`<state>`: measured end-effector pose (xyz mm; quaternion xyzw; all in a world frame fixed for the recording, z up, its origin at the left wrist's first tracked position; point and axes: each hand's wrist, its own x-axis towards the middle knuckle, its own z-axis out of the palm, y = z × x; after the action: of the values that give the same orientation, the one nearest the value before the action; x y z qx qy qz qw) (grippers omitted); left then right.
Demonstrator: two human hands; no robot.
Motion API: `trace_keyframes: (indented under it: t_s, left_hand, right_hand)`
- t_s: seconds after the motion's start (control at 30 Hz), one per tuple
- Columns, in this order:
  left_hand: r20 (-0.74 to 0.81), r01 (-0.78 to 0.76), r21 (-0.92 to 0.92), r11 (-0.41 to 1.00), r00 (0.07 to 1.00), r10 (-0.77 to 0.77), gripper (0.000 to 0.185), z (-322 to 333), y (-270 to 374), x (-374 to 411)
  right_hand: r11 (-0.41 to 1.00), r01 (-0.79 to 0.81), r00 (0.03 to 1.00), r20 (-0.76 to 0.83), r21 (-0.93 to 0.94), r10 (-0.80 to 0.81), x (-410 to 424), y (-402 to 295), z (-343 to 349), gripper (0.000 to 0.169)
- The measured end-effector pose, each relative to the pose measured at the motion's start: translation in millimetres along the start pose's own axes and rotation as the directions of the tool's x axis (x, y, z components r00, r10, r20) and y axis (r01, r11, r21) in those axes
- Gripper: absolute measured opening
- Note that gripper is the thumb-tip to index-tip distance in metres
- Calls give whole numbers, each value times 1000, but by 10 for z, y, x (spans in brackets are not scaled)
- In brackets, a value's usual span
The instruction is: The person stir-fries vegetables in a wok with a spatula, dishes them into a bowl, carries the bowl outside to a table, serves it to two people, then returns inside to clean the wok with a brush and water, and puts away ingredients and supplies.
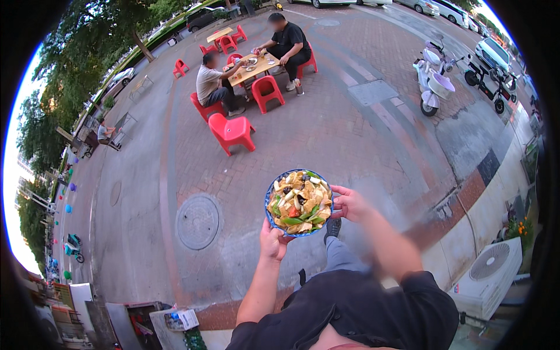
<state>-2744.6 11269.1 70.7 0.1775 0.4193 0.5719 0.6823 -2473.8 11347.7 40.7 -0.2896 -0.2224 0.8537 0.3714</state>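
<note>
A round plate with a blue patterned rim (268,218) is held out in front of my body, over the pavement. On it is heaped a cooked dish (302,201) of pale brown slices, green pepper, dark fungus and a piece of red vegetable. My left hand (274,240) grips the rim at the lower left, with the thumb at the edge and the other fingers partly hidden beneath. At the right side, my right hand (348,203) holds the rim with its fingers. The plate's underside is hidden.
Ahead, two people sit at a wooden table (262,65) with dishes on it. An unoccupied red plastic chair (232,131) stands nearer me, beside another red chair (267,92). A manhole cover (198,222) lies front left. Scooters (431,83) stand right; an air-conditioner unit (490,271) is near my right side.
</note>
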Motion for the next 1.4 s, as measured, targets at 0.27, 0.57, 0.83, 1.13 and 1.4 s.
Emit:
trace_keyframes:
  t_s: [0.27, 0.57, 0.83, 1.13, 1.4]
  left_hand:
    - [20, -67, -24, 997, 998, 67, 72, 181, 141, 2744]
    - [63, -42, -47, 998, 997, 45, 70, 394, 596, 5469]
    - [89, 9, 23, 1000, 996, -11, 68, 272, 1158, 8066]
    - [76, 40, 59, 997, 996, -44, 66, 264, 1754, 11048]
    - [54, 59, -4, 998, 997, -59, 64, 192, 2366, 13384]
  right_hand:
    - [997, 68, 997, 40, 34, -70, 2283, -1273, -975, 58]
    - [998, 58, 998, -40, -2, -58, 4584, -2526, -1660, 54]
    - [994, 96, 994, -50, 53, -94, 6917, -3346, -2415, 53]
    - [995, 92, 994, -56, 40, -90, 9517, -4726, -3055, 54]
    - [1000, -1, 999, -36, -12, 0, 11863, -5742, -3564, 54]
